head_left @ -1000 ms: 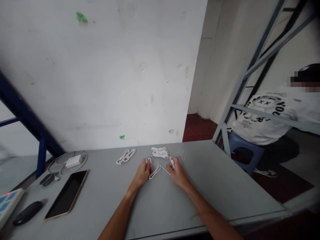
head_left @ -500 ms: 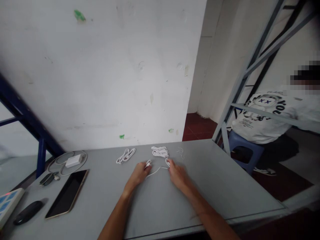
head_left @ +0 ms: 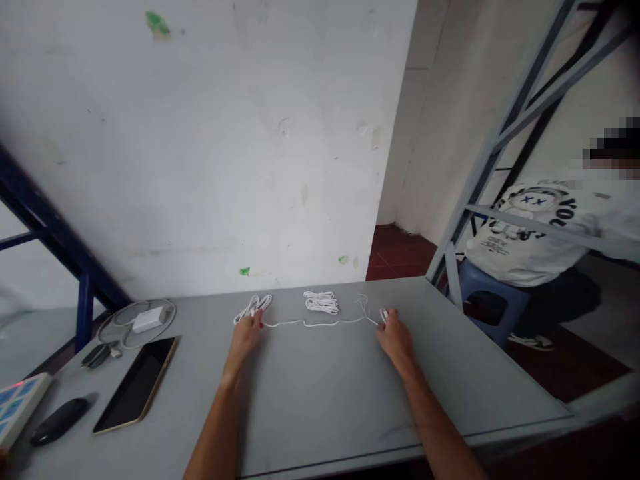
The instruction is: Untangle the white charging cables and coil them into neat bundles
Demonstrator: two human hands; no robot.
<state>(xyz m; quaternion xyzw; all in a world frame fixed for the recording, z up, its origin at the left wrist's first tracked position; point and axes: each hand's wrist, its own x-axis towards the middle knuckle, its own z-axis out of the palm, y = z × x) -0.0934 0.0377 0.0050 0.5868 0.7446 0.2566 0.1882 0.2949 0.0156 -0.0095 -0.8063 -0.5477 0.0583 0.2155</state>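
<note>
A thin white cable runs from one of my hands to the other, low over the grey tabletop. Its left end is pinched in my left hand, which is closed just in front of a looped white cable bundle. My right hand is closed on the other part, with a small white loop showing above the fingers. Behind the stretched cable lies a folded white cable bundle. Thin white ties or strings rest near my right hand.
On the left lie a white power adapter with its grey cord, a small dark device, a tablet, a black mouse and a white-and-blue box. A person sits on a blue stool beyond the metal frame.
My hands have moved apart, left hand leftward and right hand rightward. The white cable between them is now drawn out longer and straighter.
</note>
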